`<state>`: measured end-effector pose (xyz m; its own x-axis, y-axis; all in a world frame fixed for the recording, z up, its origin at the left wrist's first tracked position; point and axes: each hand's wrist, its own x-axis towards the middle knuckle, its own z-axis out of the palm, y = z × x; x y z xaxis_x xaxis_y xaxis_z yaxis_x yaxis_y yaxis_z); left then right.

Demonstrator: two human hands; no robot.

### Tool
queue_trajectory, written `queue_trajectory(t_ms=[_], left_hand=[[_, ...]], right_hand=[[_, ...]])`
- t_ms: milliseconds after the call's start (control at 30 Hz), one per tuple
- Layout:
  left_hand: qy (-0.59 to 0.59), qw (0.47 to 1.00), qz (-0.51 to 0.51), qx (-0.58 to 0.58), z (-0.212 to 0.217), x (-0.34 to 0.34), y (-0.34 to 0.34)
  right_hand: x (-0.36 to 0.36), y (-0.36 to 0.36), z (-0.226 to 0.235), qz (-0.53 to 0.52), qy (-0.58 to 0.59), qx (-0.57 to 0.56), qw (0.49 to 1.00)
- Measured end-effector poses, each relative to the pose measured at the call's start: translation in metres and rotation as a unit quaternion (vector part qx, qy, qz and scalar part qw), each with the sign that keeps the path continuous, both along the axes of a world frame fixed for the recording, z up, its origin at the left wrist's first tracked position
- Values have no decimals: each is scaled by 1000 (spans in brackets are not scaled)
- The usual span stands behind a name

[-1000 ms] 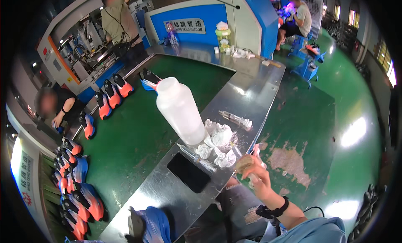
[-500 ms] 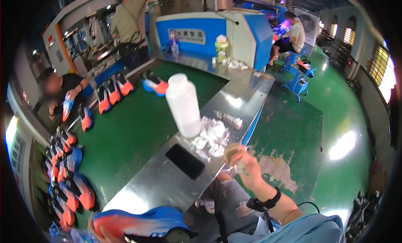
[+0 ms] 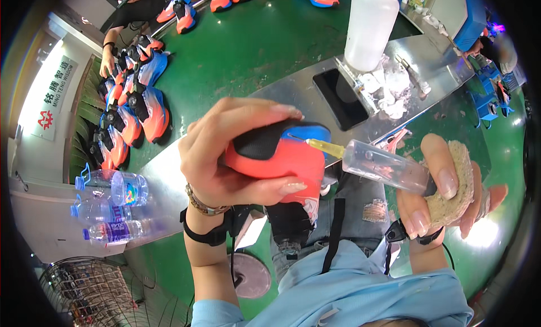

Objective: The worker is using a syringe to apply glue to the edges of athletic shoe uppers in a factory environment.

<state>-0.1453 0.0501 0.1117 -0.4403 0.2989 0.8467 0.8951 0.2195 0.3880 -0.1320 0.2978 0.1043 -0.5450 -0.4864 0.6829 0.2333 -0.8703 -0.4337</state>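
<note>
My left hand [image 3: 217, 152] wraps round a coral, black and blue sports shoe [image 3: 282, 172], holding it up in front of me with its fingers along the black part and its thumb on the coral side. My right hand [image 3: 442, 175] grips a clear syringe [image 3: 383, 166] with a yellow needle hub. The same hand also has a beige sponge pad [image 3: 461, 186] pinched in its fingers. The needle tip reaches the blue patch beside the black part of the shoe; whether it touches there, I cannot tell.
On the metal table edge [image 3: 315, 73] are a black phone [image 3: 340, 99], a white plastic bottle [image 3: 370, 31] and crumpled tissue [image 3: 391, 90]. Several shoes [image 3: 149, 116] stand left, near a co-worker's hand [image 3: 107, 62]. Water bottles [image 3: 124, 189] and a wire guard [image 3: 93, 290] are lower left.
My view has tilted down and left. The shoe has come up from the lower left to the middle, and my right hand has brought the syringe's needle to it.
</note>
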Motion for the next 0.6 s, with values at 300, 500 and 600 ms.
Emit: queue_trajectory(t_ms=[300,500,600], left_hand=[[10,999,17,-45,-5,-7,0],[-1,998,20,-68,-1,-18,-7],[9,998,12,-57,1,-25,-13]], right_hand=[[-5,-7,-2,-6,-45,2,999],[-3,-8,2,-138,-94,70,983],[2,-11,4,-186,-75,79,976]])
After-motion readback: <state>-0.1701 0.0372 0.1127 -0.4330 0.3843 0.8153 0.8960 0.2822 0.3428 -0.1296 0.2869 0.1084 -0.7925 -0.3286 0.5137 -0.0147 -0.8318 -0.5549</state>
